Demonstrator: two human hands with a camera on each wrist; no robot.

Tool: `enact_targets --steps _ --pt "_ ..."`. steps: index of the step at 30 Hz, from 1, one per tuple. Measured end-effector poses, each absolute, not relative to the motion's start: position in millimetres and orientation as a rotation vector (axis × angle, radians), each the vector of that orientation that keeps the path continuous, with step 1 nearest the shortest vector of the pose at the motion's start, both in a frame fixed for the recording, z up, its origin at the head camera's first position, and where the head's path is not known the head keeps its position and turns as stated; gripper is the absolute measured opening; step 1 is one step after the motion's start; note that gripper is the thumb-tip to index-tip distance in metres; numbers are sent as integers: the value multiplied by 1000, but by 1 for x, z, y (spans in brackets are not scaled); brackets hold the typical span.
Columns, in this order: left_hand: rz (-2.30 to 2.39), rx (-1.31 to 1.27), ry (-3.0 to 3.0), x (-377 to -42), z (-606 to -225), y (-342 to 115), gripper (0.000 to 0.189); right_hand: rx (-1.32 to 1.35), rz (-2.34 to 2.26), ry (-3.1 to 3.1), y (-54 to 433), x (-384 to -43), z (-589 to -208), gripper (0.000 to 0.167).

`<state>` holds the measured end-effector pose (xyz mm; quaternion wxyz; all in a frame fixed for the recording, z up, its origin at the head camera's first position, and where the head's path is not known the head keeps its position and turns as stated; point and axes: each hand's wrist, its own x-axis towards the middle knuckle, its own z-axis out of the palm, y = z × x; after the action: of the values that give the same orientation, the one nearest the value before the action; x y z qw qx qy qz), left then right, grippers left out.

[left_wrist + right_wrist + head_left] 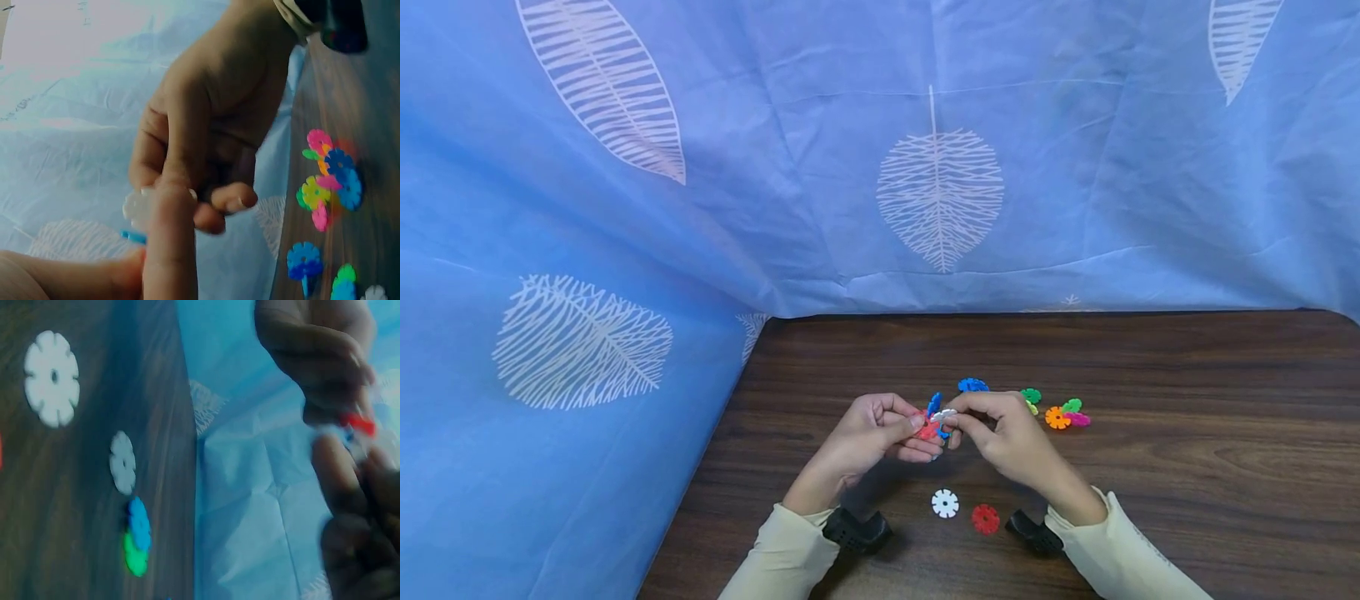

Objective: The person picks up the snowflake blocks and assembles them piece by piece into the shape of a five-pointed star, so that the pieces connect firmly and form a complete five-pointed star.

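Note:
My left hand (868, 429) pinches a red notched plastic disc (927, 429) between thumb and fingers, above the table. Blue discs (934, 405) stand out from this red one. From the other side, my right hand (1007, 433) pinches a white notched disc (942, 415) against the same cluster. The left wrist view shows the white disc (137, 206) partly behind a finger, with a bit of blue below it. Only a red edge (359, 424) of the cluster shows clearly between the blurred hands in the right wrist view. Whether the white disc is slotted in, I cannot tell.
On the brown table (1187, 467), a loose white disc (945, 503) and a red disc (986, 519) lie nearer me. Behind the hands are joined blue discs (973, 385), a green-and-yellow group (1032, 397) and an orange, green and pink group (1058, 417). Blue cloth (820, 208) hangs behind and left.

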<state>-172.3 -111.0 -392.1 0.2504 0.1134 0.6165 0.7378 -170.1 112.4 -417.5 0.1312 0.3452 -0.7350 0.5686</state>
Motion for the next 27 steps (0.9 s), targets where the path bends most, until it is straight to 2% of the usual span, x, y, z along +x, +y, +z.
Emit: enact_targets --steps 9,21,27 --pt "2019 315 1703 -173 -389 -110 9 1032 1546 -2043 108 -171 -421 28" --pt "2038 303 1765 -173 -392 -112 11 1023 1400 -2133 108 -171 -415 20" --pt "2034 298 1769 -172 -389 -111 12 973 1503 -2132 108 -168 -413 19"
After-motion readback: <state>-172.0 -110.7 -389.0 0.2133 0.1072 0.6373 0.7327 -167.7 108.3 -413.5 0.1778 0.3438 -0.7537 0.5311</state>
